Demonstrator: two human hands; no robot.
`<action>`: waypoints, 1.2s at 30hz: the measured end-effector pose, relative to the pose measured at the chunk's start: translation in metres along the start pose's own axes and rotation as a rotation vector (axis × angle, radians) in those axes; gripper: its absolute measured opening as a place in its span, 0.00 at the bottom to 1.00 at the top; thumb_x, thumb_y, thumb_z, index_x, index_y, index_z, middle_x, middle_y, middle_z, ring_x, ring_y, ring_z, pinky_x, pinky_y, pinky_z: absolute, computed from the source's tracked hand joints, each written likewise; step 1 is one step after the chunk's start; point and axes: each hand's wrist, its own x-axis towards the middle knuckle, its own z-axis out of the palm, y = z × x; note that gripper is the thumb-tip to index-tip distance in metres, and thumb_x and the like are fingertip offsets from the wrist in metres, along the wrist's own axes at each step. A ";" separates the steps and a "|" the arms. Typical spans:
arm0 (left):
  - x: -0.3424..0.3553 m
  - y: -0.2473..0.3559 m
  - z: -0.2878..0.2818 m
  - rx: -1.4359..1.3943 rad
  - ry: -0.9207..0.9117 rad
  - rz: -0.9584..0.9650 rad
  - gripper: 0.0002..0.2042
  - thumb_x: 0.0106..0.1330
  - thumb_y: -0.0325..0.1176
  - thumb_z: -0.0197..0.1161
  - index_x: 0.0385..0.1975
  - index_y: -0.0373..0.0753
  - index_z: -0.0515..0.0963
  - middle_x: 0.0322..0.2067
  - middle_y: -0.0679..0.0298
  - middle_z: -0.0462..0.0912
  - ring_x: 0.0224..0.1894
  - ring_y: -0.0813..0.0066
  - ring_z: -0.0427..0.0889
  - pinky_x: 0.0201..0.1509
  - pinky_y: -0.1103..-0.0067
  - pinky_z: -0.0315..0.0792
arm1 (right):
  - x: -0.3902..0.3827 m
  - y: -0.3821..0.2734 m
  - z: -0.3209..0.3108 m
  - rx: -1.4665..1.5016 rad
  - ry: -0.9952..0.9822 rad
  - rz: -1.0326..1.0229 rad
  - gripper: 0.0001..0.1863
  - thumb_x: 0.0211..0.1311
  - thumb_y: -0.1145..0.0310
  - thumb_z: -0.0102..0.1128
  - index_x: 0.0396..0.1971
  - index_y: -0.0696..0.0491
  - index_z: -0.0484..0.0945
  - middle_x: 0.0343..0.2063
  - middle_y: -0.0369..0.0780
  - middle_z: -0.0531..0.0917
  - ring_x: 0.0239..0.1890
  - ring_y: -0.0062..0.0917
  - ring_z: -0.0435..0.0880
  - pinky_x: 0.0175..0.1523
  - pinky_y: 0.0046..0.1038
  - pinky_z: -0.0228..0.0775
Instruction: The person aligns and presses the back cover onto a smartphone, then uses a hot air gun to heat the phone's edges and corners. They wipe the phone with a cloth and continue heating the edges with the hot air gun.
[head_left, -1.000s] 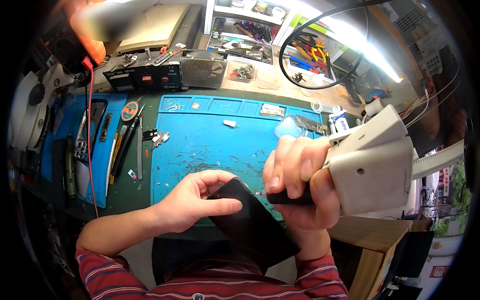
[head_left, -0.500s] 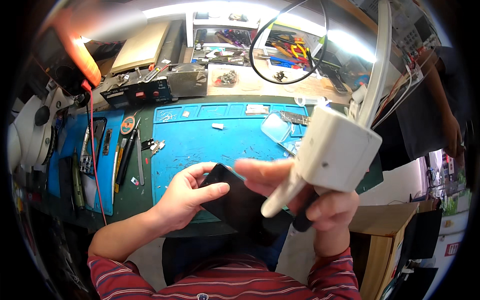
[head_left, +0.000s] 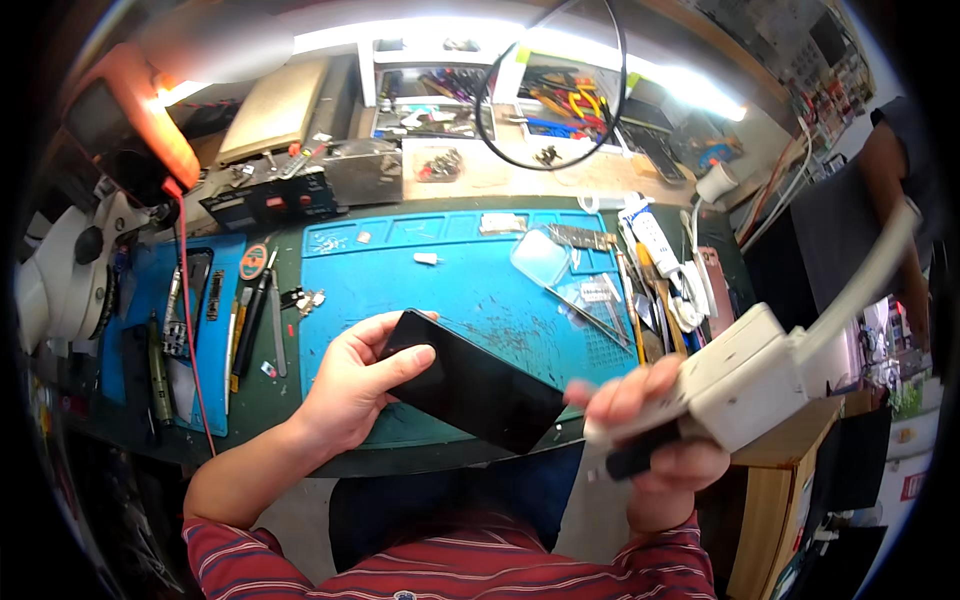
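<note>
My left hand [head_left: 350, 375] grips a black smartphone [head_left: 475, 385] by its left end, thumb on the dark glossy face. The phone is tilted over the near edge of the blue work mat [head_left: 345, 285]. To its right, my right hand [head_left: 665, 430] is closed around a boxy white block [head_left: 750, 375] with a thick white cord [head_left: 865, 265] running up to the right. A short black piece [head_left: 640, 455] with a light tip is also in that hand; its kind is unclear. The right fingers are blurred, close to the phone's right end.
Tweezers [head_left: 278, 325] and thin tools lie left of the mat, by a phone frame [head_left: 190, 300] on a smaller blue mat. A clear dish [head_left: 540, 258], a white tube [head_left: 648, 235] and brushes lie right. A black cable loop [head_left: 485, 100] hangs above. Another person [head_left: 850, 210] stands at right.
The right hand and white block have moved right and away from the phone, tilting over. The phone's face is now uncovered. The left hand keeps its hold, shifted slightly left.
</note>
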 end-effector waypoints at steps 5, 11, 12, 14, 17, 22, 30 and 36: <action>0.003 -0.003 -0.010 0.063 -0.051 0.035 0.14 0.61 0.25 0.64 0.47 0.35 0.75 0.41 0.63 0.81 0.44 0.77 0.80 0.51 0.77 0.74 | 0.059 0.019 0.025 -0.064 0.000 -0.390 0.28 0.49 0.72 0.55 0.54 0.52 0.67 0.44 0.38 0.75 0.49 0.27 0.75 0.66 0.41 0.59; -0.001 -0.004 -0.011 0.113 -0.136 -0.008 0.15 0.60 0.25 0.65 0.46 0.34 0.75 0.41 0.63 0.81 0.44 0.77 0.79 0.52 0.78 0.73 | 0.093 0.040 0.016 -0.120 -0.202 -0.394 0.16 0.61 0.65 0.56 0.49 0.50 0.68 0.36 0.34 0.73 0.39 0.23 0.73 0.56 0.37 0.67; -0.001 -0.004 -0.012 0.122 -0.150 -0.012 0.15 0.60 0.25 0.65 0.46 0.33 0.75 0.41 0.63 0.81 0.44 0.77 0.79 0.52 0.78 0.73 | 0.092 0.045 0.019 -0.126 -0.161 -0.395 0.15 0.63 0.65 0.55 0.48 0.50 0.68 0.35 0.34 0.72 0.38 0.22 0.72 0.54 0.36 0.68; 0.000 -0.001 -0.013 0.137 -0.192 -0.023 0.16 0.61 0.25 0.64 0.49 0.32 0.75 0.43 0.64 0.81 0.45 0.80 0.78 0.52 0.80 0.72 | 0.089 0.050 0.023 -0.143 -0.129 -0.390 0.15 0.64 0.63 0.55 0.48 0.49 0.68 0.33 0.33 0.72 0.37 0.21 0.71 0.51 0.35 0.70; 0.000 -0.002 -0.014 0.159 -0.208 -0.022 0.15 0.61 0.25 0.64 0.48 0.32 0.75 0.43 0.64 0.81 0.45 0.81 0.78 0.52 0.81 0.72 | 0.087 0.056 0.024 -0.165 -0.112 -0.391 0.15 0.64 0.59 0.56 0.45 0.48 0.68 0.32 0.32 0.72 0.36 0.21 0.71 0.46 0.32 0.70; 0.002 0.000 -0.013 0.193 -0.222 -0.025 0.15 0.61 0.25 0.64 0.47 0.32 0.75 0.43 0.64 0.81 0.45 0.82 0.77 0.52 0.81 0.72 | 0.089 0.058 0.024 -0.156 -0.066 -0.357 0.13 0.64 0.57 0.57 0.38 0.47 0.67 0.31 0.32 0.71 0.34 0.20 0.70 0.42 0.29 0.69; 0.001 0.002 -0.011 0.197 -0.202 -0.034 0.14 0.59 0.22 0.64 0.46 0.33 0.75 0.42 0.63 0.81 0.45 0.78 0.78 0.52 0.79 0.72 | 0.092 0.068 0.017 -0.153 -0.112 -0.341 0.13 0.63 0.57 0.58 0.37 0.47 0.67 0.31 0.32 0.71 0.33 0.20 0.70 0.41 0.28 0.68; 0.001 0.002 -0.011 0.186 -0.203 -0.049 0.14 0.59 0.22 0.64 0.46 0.33 0.75 0.42 0.63 0.80 0.45 0.78 0.78 0.52 0.79 0.72 | 0.089 0.067 0.018 -0.173 -0.084 -0.327 0.13 0.63 0.57 0.58 0.37 0.47 0.67 0.31 0.33 0.71 0.33 0.20 0.70 0.41 0.28 0.68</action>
